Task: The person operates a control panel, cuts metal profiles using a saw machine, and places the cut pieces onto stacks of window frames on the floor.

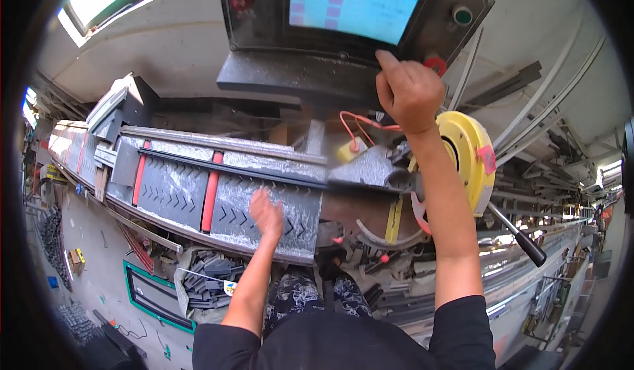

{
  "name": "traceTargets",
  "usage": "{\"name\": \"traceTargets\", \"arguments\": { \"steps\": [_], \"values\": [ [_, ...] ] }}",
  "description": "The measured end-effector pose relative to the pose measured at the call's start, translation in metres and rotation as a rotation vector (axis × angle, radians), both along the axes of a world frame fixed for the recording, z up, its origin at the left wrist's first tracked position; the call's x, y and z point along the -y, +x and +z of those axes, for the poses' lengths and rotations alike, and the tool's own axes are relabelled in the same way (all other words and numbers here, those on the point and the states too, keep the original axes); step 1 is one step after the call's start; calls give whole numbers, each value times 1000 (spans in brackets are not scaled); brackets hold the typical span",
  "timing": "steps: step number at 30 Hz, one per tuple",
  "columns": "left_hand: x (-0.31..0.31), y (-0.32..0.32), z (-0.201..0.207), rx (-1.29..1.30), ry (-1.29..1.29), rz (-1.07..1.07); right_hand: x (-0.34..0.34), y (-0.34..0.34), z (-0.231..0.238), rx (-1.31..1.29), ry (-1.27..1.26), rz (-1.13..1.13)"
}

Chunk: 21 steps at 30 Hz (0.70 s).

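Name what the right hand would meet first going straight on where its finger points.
The right hand would likely meet the dark frame just below the lit screen; depth is unclear, so it may already touch.

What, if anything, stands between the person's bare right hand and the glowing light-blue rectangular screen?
Nothing visible does: the right hand points its index finger at the flat black frame just below the screen. Whether the fingertip touches the frame is unclear.

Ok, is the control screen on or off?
On: the control screen glows bright blue and shows columns of pink blocks. The right hand points just below it.
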<state>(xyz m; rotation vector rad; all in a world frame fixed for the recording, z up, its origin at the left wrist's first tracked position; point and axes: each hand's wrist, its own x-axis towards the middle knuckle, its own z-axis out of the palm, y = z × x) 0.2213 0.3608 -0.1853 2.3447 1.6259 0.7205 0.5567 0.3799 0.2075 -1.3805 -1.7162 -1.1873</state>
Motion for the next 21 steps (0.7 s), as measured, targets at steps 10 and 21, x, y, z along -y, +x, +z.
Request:
{"name": "traceTargets", "arguments": {
  "steps": [10,21],
  "values": [
    [-34,117,-34,-183,-42,-588,-17,0,-12,34,22,45],
    [-35,128,-27,-256,34,-685,-3,7,-11,-23,-52,51]
  ]
}}
